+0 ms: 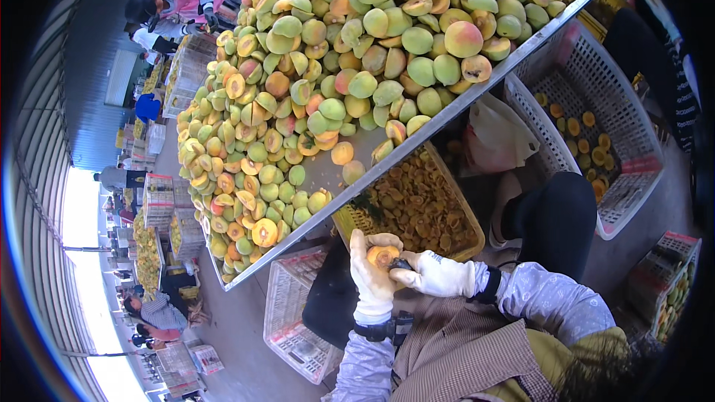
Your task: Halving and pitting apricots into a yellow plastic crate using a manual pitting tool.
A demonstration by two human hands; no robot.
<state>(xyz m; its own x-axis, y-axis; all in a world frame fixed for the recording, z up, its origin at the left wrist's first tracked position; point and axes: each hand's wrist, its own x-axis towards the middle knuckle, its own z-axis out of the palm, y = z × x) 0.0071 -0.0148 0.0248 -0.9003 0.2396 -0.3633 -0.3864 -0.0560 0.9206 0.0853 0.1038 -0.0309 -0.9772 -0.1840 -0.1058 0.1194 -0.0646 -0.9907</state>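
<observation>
In white gloves, both my hands meet in front of my lap, at the lower middle. My left hand (371, 275) is closed round a halved peach (382, 256), its orange cut face showing. Close against it, my right hand (439, 275) grips a small dark tool (401, 264), whose tip is at the fruit; its exact kind is hard to make out. Just beyond my hands stands a yellow crate (477, 234) of brownish pits and scraps. Above it slopes a metal-edged table (339, 201), heaped with green, yellow and reddish peaches (328, 108), many cut in half.
A white and pink crate (648, 171) with some peach halves stands on the right. Another pale crate (287, 298) is left of my knees. A white plastic bag (499, 138) hangs under the table edge. Further left, several people work among stacked crates (160, 201).
</observation>
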